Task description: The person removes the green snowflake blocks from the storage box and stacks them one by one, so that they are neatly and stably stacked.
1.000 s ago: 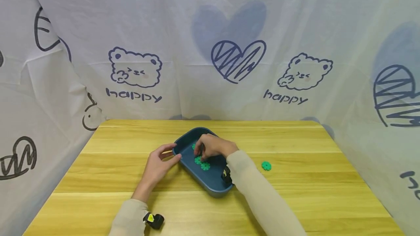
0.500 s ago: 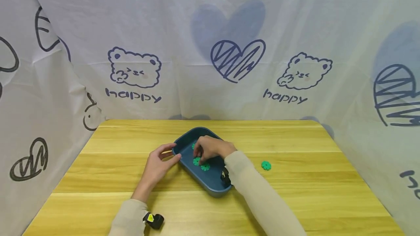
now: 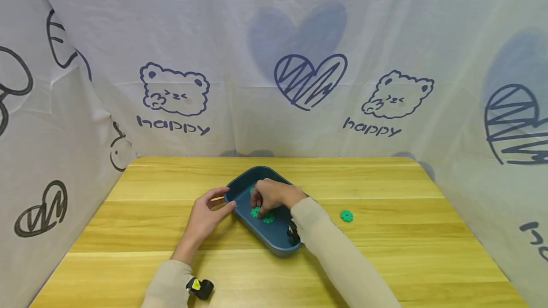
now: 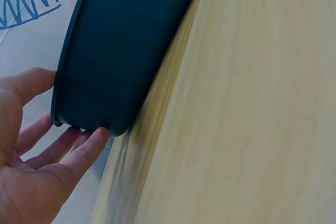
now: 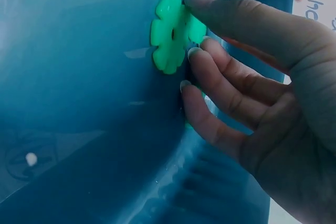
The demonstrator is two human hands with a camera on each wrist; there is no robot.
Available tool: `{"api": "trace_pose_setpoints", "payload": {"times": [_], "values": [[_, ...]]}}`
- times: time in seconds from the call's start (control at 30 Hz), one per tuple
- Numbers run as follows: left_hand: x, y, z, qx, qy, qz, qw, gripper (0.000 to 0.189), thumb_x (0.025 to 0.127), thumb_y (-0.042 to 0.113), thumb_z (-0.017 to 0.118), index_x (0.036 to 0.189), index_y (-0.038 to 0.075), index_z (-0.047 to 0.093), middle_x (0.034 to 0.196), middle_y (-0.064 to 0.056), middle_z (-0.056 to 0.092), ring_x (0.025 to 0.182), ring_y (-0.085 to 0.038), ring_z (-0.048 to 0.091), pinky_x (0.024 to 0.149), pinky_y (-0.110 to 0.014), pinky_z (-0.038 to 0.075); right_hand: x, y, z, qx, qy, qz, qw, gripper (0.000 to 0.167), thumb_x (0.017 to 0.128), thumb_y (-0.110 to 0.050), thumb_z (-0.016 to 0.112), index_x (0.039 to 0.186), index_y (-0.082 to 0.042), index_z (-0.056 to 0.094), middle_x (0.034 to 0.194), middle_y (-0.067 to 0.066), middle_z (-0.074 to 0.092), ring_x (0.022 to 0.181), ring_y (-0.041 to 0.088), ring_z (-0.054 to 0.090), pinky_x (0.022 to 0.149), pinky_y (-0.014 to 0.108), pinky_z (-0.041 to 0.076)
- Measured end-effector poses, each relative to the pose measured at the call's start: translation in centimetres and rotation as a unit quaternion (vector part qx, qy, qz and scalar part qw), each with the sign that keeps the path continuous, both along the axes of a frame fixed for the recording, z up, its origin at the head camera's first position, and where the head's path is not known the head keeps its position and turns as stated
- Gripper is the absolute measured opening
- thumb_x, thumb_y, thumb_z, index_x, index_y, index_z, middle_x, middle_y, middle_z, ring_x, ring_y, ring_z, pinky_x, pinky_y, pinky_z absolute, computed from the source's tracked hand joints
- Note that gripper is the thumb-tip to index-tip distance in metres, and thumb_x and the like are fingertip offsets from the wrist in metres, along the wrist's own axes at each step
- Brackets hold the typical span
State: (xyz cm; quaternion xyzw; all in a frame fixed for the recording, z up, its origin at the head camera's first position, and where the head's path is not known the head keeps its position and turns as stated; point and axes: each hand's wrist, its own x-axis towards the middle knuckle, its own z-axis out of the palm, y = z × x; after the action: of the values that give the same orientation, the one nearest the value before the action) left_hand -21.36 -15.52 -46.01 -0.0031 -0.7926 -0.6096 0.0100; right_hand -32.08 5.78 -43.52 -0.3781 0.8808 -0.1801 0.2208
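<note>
A dark blue plastic tub (image 3: 278, 252) stands slantwise on the table. My left hand (image 3: 204, 215) holds its left end, thumb and fingers spread round the corner; the left wrist view shows the fingertips against the tub's outer wall (image 4: 121, 45). Inside the tub, my right hand (image 3: 274, 195) pinches a green snowflake building disc (image 5: 197, 24) between thumb and fingers, close to the bottom. Right beside it in the right wrist view lies another green disc (image 5: 169, 40). A further green disc (image 3: 252, 190) is partly hidden behind the right hand.
One more green disc (image 3: 347, 216) lies on the wooden table (image 3: 411, 251), right of the tub. A white printed cloth (image 3: 239, 122) hangs behind the table and along both sides. Each wrist carries a small black camera (image 3: 201, 289).
My right hand has shifted slightly left inside the tub, and the disc at its thumb has slid a little left and nearer. The left hand and the tub stay almost in place.
</note>
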Motion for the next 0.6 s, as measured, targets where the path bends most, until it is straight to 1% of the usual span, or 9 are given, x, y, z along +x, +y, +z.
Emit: {"api": "trace_pose_setpoints", "payload": {"times": [0.17, 0.33, 0.47, 0.6], "values": [[-0.12, -0.03, -0.14, 0.003, 0.006, -0.001, 1.0, 0.051, 0.095, 0.026, 0.077, 0.141, 0.012, 0.06, 0.147, -0.016, 0.058, 0.132, -0.035, 0.061, 0.098, -0.031, 0.059, 0.18, -0.14, 0.07, 0.0, 0.0, 0.002, 1.0, 0.017, 0.082, -0.014, 0.088, 0.096, -0.015, 0.079, 0.086, -0.003, 0.072, 0.075, 0.005, 0.062, 0.069, 0.019, 0.054], [-0.06, -0.12, -0.38, 0.002, 0.012, -0.002, 0.9999, 0.051, 0.095, 0.026, 0.077, 0.141, 0.011, 0.06, 0.15, -0.013, 0.056, 0.134, -0.035, 0.06, 0.1, -0.034, 0.059, 0.3, -0.23, -0.12, -0.005, 0.003, 0.005, 1.0, 0.016, 0.083, -0.012, 0.087, 0.097, -0.016, 0.078, 0.091, -0.004, 0.074, 0.078, 0.005, 0.064, 0.071, 0.019, 0.056], [0.03, -0.14, -0.6, 0.0, 0.016, -0.004, 0.9999, 0.052, 0.095, 0.026, 0.077, 0.141, 0.011, 0.06, 0.151, -0.012, 0.056, 0.134, -0.035, 0.06, 0.1, -0.035, 0.059, 0.52, -0.21, -0.24, -0.007, 0.012, 0.008, 0.9999, 0.015, 0.084, -0.01, 0.085, 0.096, -0.016, 0.079, 0.09, -0.003, 0.074, 0.077, 0.005, 0.063, 0.07, 0.019, 0.055], [0.04, -0.09, -0.77, 0.001, 0.019, -0.002, 0.9998, 0.051, 0.095, 0.026, 0.077, 0.141, 0.011, 0.061, 0.149, -0.014, 0.058, 0.132, -0.036, 0.061, 0.099, -0.032, 0.059, 0.63, -0.18, -0.33, -0.007, 0.018, 0.007, 0.9998, 0.016, 0.083, -0.009, 0.086, 0.096, -0.017, 0.079, 0.088, -0.005, 0.073, 0.077, 0.004, 0.063, 0.069, 0.018, 0.056]]}}
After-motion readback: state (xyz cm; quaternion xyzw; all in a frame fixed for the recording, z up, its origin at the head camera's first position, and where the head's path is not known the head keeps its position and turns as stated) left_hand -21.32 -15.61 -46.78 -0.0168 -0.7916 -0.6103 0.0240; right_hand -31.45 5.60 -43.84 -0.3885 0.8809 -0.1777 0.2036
